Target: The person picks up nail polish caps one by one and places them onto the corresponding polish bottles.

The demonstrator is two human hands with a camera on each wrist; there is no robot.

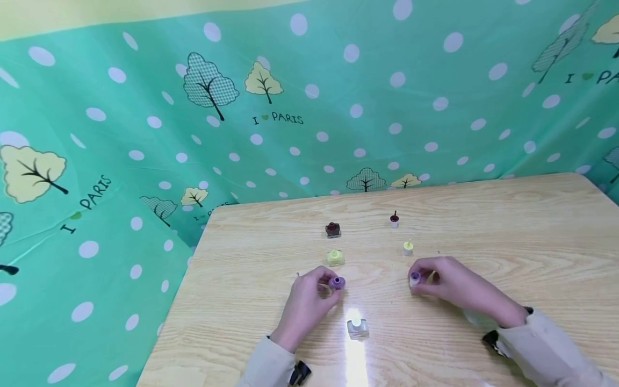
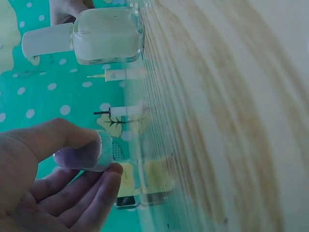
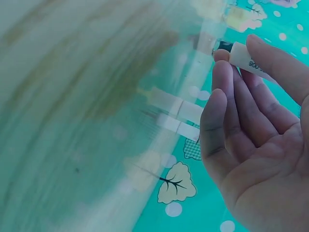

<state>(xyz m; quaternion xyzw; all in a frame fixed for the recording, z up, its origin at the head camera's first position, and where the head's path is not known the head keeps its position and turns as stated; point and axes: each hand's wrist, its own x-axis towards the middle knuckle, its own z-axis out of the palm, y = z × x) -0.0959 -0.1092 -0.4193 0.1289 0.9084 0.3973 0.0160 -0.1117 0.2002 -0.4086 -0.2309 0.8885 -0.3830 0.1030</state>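
Note:
In the head view my left hand (image 1: 308, 302) grips an open nail polish bottle of purple polish (image 1: 337, 282) between thumb and fingers. The left wrist view shows this purple bottle (image 2: 79, 153) tilted, held close over the table. To the right, my right hand (image 1: 452, 280) pinches a white nail polish cap (image 1: 414, 278) with purple inside its upturned end. Lettering shows on the white cap (image 3: 246, 57) in the right wrist view. Between the forearms stands a clear bottle (image 1: 358, 329) with its white cap on, large in the left wrist view.
Beyond the left hand stand an uncapped yellow bottle (image 1: 335, 257) and an uncapped dark red bottle (image 1: 332, 230). A yellow-brushed cap (image 1: 408, 248) and a dark red-brushed cap (image 1: 394, 220) stand brush-up to their right. A green printed cloth (image 1: 309, 140) hangs behind the wooden table (image 1: 508, 231).

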